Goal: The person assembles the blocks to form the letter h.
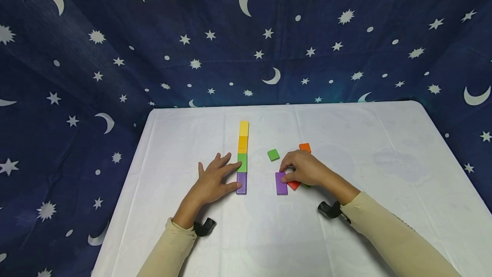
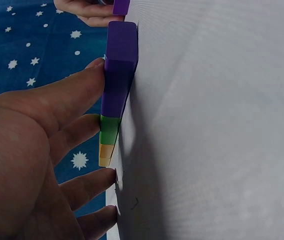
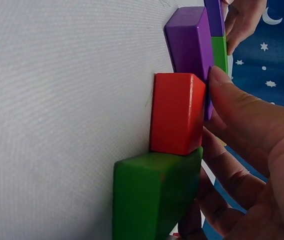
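Note:
A straight row of blocks lies on the table: a purple block (image 1: 241, 179) at the near end, a green block (image 1: 242, 162), then an orange-yellow block (image 1: 243, 145) and a yellow block (image 1: 244, 128). My left hand (image 1: 212, 183) lies along the row's left side, fingers spread, thumb touching the purple block and forefinger touching the green one. To the right, my right hand (image 1: 305, 169) pinches a second purple block (image 1: 281, 185) between thumb and forefinger. Under that hand are a red block (image 3: 174, 115) and a dark green block (image 3: 142, 195), partly hidden in the head view.
A small green block (image 1: 273, 154) lies between the row and the right hand. Beyond the right hand, an orange block (image 1: 305, 147) is partly covered. The white-covered table (image 1: 184, 136) ends at a dark blue cloth (image 1: 215, 67) with moons and stars.

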Tool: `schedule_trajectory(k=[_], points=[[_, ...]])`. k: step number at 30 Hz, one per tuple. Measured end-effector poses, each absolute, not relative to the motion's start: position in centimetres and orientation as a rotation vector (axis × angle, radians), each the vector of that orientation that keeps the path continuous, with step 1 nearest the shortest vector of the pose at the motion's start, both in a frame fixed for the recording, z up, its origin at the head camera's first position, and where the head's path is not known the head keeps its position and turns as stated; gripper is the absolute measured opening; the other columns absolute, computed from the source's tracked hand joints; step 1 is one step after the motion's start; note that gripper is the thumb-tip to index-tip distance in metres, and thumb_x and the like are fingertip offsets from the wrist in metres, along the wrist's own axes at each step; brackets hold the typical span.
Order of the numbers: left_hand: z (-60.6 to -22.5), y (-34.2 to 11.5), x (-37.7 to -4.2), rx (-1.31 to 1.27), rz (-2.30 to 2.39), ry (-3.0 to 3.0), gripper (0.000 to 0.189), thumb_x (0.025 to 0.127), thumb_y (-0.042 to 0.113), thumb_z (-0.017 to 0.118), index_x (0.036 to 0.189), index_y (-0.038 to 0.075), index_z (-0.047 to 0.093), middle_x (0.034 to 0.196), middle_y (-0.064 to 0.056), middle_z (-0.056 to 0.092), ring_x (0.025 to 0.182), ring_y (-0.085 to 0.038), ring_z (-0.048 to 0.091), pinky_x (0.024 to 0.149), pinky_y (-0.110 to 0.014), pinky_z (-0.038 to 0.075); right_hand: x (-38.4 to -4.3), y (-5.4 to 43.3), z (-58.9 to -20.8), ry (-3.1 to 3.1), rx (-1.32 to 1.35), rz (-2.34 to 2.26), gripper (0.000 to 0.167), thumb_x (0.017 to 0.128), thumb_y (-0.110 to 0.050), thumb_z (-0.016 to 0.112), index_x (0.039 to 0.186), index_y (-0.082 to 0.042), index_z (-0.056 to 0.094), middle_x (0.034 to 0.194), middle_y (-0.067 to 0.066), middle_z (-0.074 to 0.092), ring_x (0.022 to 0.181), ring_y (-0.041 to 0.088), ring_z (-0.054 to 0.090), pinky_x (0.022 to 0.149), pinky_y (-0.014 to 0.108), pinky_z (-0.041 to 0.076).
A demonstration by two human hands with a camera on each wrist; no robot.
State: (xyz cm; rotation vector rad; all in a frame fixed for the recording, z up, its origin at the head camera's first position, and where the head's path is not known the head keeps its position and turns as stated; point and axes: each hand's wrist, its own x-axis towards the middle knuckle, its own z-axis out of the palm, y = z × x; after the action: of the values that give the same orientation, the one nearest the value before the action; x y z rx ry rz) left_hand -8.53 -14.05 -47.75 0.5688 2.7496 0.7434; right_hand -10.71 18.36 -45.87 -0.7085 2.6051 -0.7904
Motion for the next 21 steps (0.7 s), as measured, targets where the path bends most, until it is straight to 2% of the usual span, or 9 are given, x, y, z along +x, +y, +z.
schedule_trajectory(k=[21], points=[[-47.99,-14.06,-8.66,0.578,0.727,2.764,0.062,0.088,0.051,0.075,0.144,0.032,0.059,0.164,-0.008,0.038,0.156,-0.040,0.024,0.110,-0.085,0.003,-10.86,18.48,-45.92,2.592,-0.706,-0.804,0.014,0.080,-0.026,0.088,0.090,-0.019,0.081,0.100,-0.008,0.072,0.102,0.016,0.066,0.092,0.038,0.052]])
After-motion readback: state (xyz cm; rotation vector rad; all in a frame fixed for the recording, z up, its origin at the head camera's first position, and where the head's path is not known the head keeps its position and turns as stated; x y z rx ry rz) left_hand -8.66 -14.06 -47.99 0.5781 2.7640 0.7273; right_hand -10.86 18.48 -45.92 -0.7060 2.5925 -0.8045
